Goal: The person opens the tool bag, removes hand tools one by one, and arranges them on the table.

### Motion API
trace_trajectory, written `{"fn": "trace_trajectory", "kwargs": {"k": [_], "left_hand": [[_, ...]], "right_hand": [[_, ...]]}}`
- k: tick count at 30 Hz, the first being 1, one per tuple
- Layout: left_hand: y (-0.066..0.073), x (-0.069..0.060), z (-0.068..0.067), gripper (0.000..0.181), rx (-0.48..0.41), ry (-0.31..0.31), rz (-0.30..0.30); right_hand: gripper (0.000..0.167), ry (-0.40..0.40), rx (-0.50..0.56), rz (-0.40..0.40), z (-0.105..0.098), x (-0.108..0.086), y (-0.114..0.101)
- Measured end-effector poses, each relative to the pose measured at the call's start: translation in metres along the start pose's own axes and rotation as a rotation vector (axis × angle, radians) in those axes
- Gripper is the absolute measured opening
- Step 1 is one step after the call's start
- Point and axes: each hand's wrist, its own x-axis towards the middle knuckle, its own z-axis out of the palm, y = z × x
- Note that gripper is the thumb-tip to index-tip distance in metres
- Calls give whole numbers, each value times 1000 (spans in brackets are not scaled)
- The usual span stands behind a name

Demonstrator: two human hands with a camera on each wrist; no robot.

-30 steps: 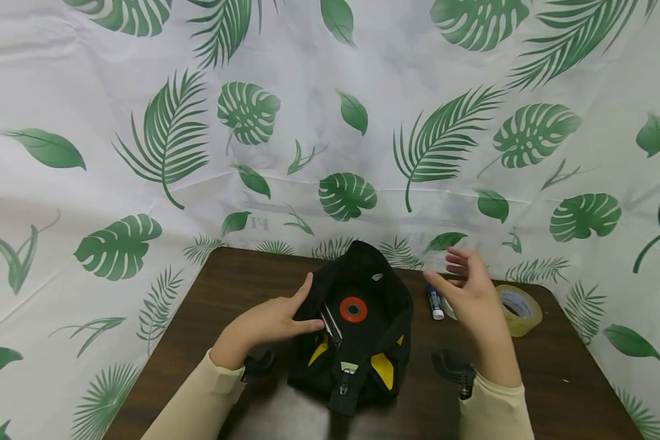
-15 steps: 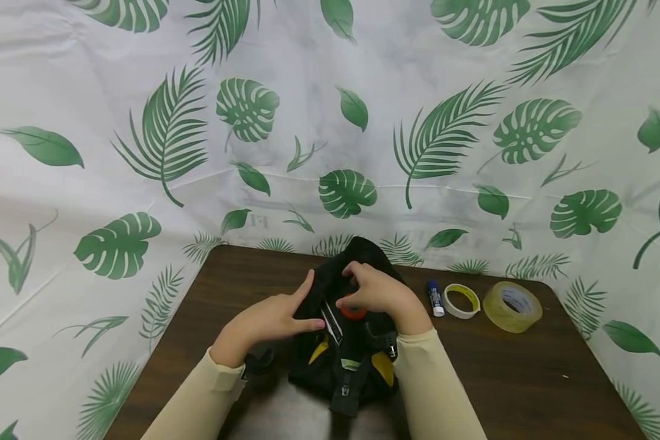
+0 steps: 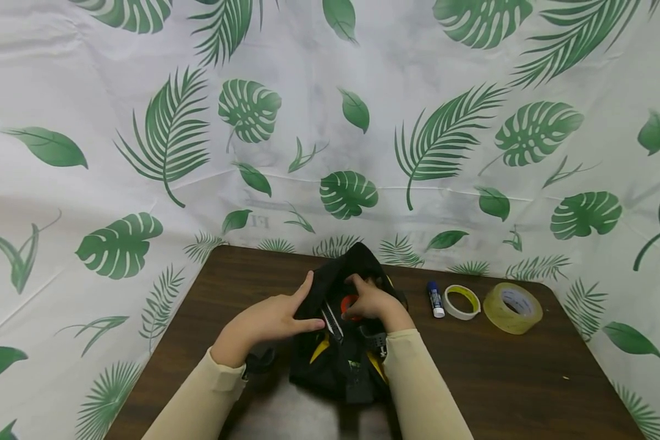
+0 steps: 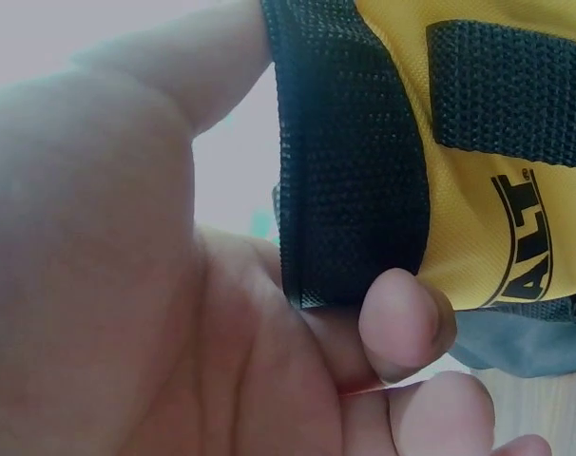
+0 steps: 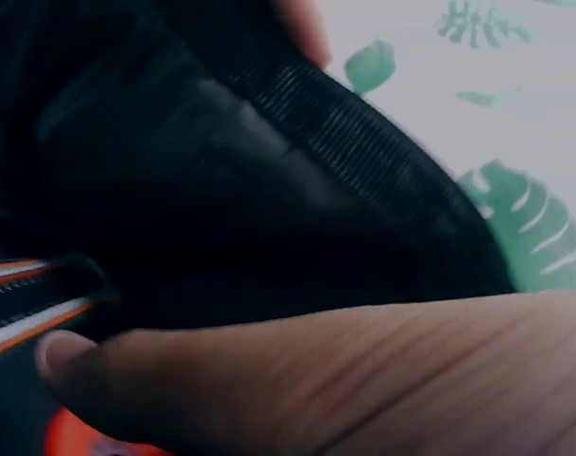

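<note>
A black and yellow tool bag (image 3: 319, 382) stands on the table with its mouth spread. My left hand (image 3: 264, 322) grips its left rim, thumb at the inside and fingers curled around the outside. The left wrist view shows the bag's black webbing edge (image 4: 350, 180) between thumb and fingers, beside yellow cloth with black lettering. My right hand (image 3: 376, 304) is inside the mouth, thumb and index finger apart; its other fingers are hidden. A red-orange ring-shaped roll (image 3: 348, 301) lies in the bag by the right thumb. A zipper (image 5: 31, 302) shows on the inner wall.
Right of the bag, a blue glue stick (image 3: 435, 299), a white tape roll (image 3: 462, 315) and a wider clear tape roll (image 3: 495, 311) stand in a row on the dark wooden table (image 3: 517, 379). A leaf-printed cloth (image 3: 286, 214) hangs behind the table.
My right hand has moved left from above the tape rolls into the bag's mouth. The bag's right side and front strap have shifted slightly. My left hand stays on the rim.
</note>
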Motion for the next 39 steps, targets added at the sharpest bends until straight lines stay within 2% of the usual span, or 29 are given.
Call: {"fn": "trace_trajectory", "kwargs": {"k": [6, 18, 28, 33, 39], "left_hand": [[-1, -1, 0, 112, -10, -5, -26], [0, -1, -1, 111, 13, 0, -43], [-2, -2, -1, 108, 10, -2, -48], [-2, -2, -1, 111, 19, -2, -45], [-2, -2, 0, 114, 11, -3, -32]], "right_hand": [[83, -9, 61, -19, 10, 11, 12], [81, 15, 76, -4, 16, 18, 22], [69, 25, 122, 15, 21, 21, 28], [64, 50, 134, 15, 25, 28, 30], [67, 91, 129, 3, 30, 30, 29]]}}
